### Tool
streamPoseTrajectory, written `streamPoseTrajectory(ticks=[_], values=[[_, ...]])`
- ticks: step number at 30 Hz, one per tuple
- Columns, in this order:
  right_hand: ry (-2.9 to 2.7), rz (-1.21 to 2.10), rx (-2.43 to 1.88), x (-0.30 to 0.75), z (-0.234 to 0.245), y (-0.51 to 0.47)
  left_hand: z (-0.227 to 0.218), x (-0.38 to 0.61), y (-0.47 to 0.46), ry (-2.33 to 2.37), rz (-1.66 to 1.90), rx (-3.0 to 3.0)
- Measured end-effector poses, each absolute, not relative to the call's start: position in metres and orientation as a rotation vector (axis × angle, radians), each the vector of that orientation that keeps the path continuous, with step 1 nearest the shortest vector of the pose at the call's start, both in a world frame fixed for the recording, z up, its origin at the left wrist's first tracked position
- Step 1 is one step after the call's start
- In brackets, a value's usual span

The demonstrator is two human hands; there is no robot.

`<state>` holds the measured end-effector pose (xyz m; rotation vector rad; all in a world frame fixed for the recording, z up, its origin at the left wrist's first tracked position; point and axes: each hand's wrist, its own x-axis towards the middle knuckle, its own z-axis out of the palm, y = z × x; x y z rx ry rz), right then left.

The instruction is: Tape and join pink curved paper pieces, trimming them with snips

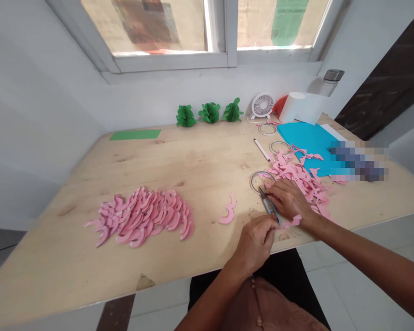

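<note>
My right hand (290, 200) is closed on a small pair of grey scissors (266, 202), blades pointing away over the wooden table (200, 161). My left hand (255, 240) is pinched shut just below it, fingertips at the end of a pink paper piece (293, 221) that runs under my right wrist. Pink paper scraps (301, 177) are heaped behind my right hand. Two cut pink crescents (228, 211) lie just left of my hands. A large pile of pink crescents (145, 217) covers the table's left part.
Wire rings (280, 146) and a white pen (262, 149) lie beyond the scraps, beside blue paper (307, 138). At the back stand three green paper trees (209, 112), a small fan (262, 105), a white roll (298, 106) and a bottle (331, 80). Green paper (135, 134) lies far left.
</note>
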<state>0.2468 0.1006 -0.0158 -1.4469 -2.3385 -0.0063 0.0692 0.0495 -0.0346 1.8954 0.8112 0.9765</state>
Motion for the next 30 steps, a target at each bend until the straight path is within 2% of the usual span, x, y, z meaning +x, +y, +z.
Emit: streamPoseTrajectory(ticks=[9,30], values=[[-2.215,-0.079,-1.511,0.239,-0.021,0.093,-0.032,0.069,0.049,0.838,0.955,1.909],[-2.160,-0.009,-1.510,0.241,-0.032,0.090,-0.034,0.069,0.050,0.828,0.977,1.929]])
